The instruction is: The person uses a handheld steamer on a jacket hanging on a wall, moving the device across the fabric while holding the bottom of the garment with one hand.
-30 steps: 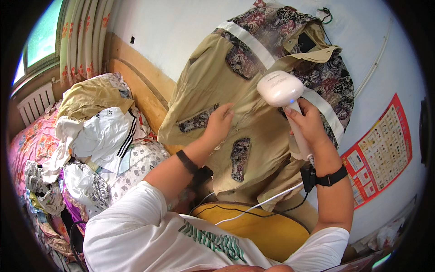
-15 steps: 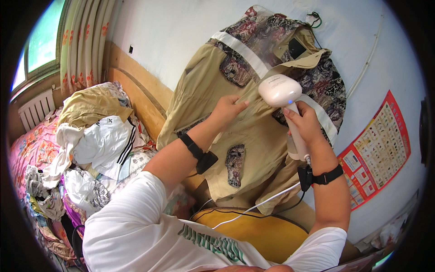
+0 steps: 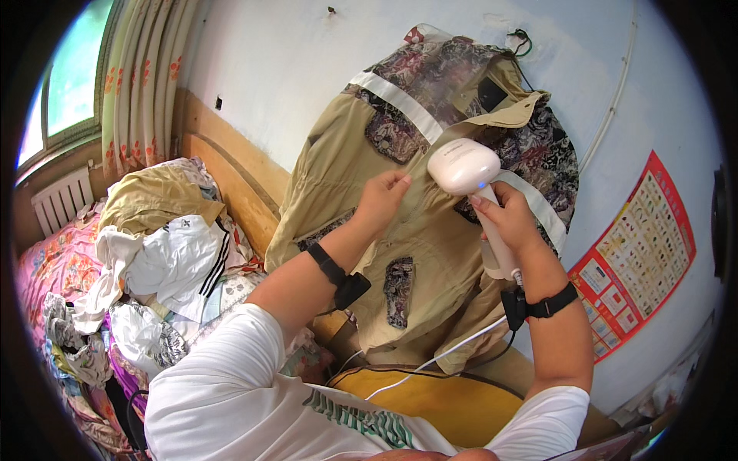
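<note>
A khaki jacket point(image 3: 338, 165) with dark patterned panels and white bands hangs against the wall. My right hand point(image 3: 506, 220) is wrapped round the handle of a white handheld garment steamer point(image 3: 463, 165). Its rounded head is in front of the jacket's upper front, and a blue light glows below the head. My left hand point(image 3: 382, 201) is at the jacket's front, left of the steamer head, thumb and fingers pinched together on the cloth. A white cord point(image 3: 438, 356) runs down from the steamer's handle.
On the left, a bed with a floral cover point(image 3: 46, 265) bears heaped clothes, among them a white garment with black stripes point(image 3: 181, 257). A yellow rounded surface point(image 3: 438, 403) is below the jacket. A red-bordered poster point(image 3: 642, 253) hangs on the right wall.
The jacket, the steamer and both hands appear slightly lower and further left in the picture, as the view has shifted a little. Both hands keep their hold.
</note>
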Available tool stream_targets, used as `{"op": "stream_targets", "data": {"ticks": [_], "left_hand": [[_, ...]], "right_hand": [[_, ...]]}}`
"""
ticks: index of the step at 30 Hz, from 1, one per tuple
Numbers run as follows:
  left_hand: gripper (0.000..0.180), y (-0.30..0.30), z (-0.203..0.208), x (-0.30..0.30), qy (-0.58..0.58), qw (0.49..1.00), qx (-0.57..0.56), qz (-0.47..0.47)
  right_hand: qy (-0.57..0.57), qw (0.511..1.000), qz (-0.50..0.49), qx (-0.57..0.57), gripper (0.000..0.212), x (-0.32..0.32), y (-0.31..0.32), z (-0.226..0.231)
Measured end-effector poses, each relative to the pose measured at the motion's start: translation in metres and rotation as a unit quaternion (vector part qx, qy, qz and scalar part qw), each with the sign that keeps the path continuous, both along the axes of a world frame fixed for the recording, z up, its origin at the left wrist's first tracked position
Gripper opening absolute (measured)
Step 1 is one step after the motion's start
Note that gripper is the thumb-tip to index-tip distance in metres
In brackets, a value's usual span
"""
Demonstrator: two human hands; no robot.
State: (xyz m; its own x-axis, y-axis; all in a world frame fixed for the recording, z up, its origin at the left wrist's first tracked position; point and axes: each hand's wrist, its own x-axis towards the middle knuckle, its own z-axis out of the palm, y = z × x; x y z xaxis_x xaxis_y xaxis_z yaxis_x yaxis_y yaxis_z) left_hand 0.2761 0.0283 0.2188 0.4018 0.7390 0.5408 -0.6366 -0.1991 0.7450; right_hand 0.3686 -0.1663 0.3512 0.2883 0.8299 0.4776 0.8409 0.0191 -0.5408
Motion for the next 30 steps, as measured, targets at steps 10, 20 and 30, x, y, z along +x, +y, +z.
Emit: {"op": "stream_targets", "data": {"ticks": [10, 20, 30], "left_hand": [[0.021, -0.005, -0.005, 0.002, 0.010, 0.994, 0.030, 0.101], [0.019, 0.001, -0.014, 0.007, 0.000, 0.985, 0.069, 0.159], [0.019, -0.009, -0.012, 0.000, 0.015, 0.984, 0.047, 0.170]], "right_hand": [[0.038, 0.999, 0.010, 0.037, 0.036, 0.008, 0.008, 0.014], [0.060, 0.998, 0.018, 0.003, 0.036, 0.013, 0.013, 0.018], [0.061, 0.998, 0.031, 0.014, 0.034, 0.017, 0.009, 0.016]]}}
